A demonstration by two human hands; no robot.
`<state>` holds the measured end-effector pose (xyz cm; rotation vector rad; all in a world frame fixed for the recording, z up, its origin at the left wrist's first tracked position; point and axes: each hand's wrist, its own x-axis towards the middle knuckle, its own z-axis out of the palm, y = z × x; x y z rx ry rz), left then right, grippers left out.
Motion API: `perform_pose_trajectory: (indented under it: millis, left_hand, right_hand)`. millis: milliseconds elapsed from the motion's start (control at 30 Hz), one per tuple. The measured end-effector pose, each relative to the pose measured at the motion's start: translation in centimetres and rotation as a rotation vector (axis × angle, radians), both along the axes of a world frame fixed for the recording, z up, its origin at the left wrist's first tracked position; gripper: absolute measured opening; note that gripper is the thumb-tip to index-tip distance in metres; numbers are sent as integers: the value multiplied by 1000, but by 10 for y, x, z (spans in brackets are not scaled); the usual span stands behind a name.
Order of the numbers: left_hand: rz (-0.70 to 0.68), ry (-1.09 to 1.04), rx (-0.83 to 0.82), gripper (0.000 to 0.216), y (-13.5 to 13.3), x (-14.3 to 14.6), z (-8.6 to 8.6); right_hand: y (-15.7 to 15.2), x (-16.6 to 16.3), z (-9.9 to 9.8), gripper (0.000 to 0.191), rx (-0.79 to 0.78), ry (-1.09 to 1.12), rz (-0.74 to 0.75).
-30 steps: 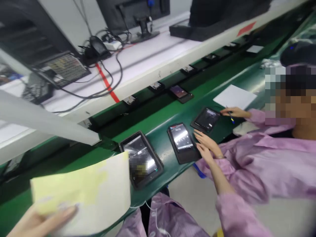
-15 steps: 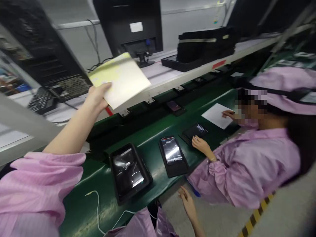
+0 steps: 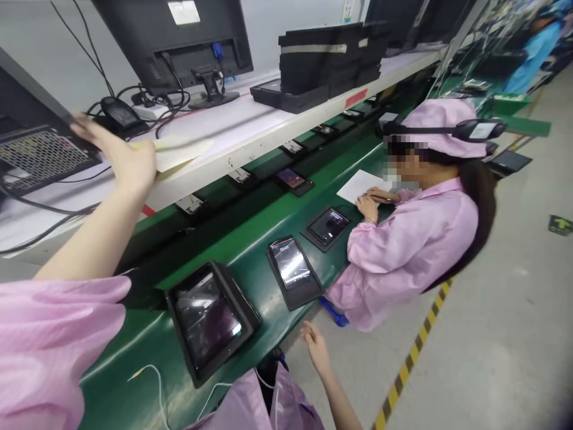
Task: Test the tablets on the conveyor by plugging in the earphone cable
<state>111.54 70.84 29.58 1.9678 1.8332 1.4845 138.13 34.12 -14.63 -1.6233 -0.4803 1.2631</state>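
Observation:
My left hand (image 3: 123, 152) is over the upper shelf with its fingers stretched out, a little blurred. It touches or covers the near end of a pale yellow paper (image 3: 176, 154), which lies on the shelf and is partly hidden by the hand. My right hand (image 3: 317, 346) hangs low beside the green bench edge, fingers loosely bent and apart, holding nothing. Closest to it are a phone-like device with a lit screen (image 3: 293, 266) in a black tray and a larger tablet (image 3: 208, 319) in a black case.
A co-worker in pink (image 3: 412, 227) sits at the right, writing on white paper (image 3: 362, 186). Another tablet (image 3: 329, 227) lies before them. The shelf holds a monitor (image 3: 179, 48), stacked black trays (image 3: 329, 65) and cables. A white cable (image 3: 159, 388) lies on the bench (image 3: 111, 364).
My left hand has lowered the yellow paper onto the shelf and its fingers have straightened. The view has shifted to the right. The co-worker's hand has moved from the tablet to the white paper.

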Motion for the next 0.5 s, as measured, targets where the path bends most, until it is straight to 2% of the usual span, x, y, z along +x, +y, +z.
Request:
perform_pose_trajectory:
  millis: [33, 100, 200, 267, 367, 433, 500]
  left_hand:
    - [55, 144, -55, 70, -11, 4, 0]
    - [67, 434, -177, 40, -30, 10, -3]
    - [14, 657, -263, 60, -39, 13, -12]
    - [1, 708, -305, 69, -36, 15, -16]
    - [-13, 727, -313, 70, -34, 22, -13]
    - [-35, 681, -230, 66, -43, 27, -8]
    - [-92, 607, -113, 54, -64, 25, -9]
  right_hand:
    - [7, 0, 2, 49, 4, 6, -6]
    - [20, -2, 2, 45, -6, 18, -8]
    - [35, -9, -1, 34, -61, 36, 14]
    - [42, -13, -2, 30, -104, 42, 34]
    - [48, -12, 0, 28, -148, 35, 62]
    - [52, -7, 4, 29, -164, 21, 81]
    - [56, -2, 8, 30, -175, -4, 106]
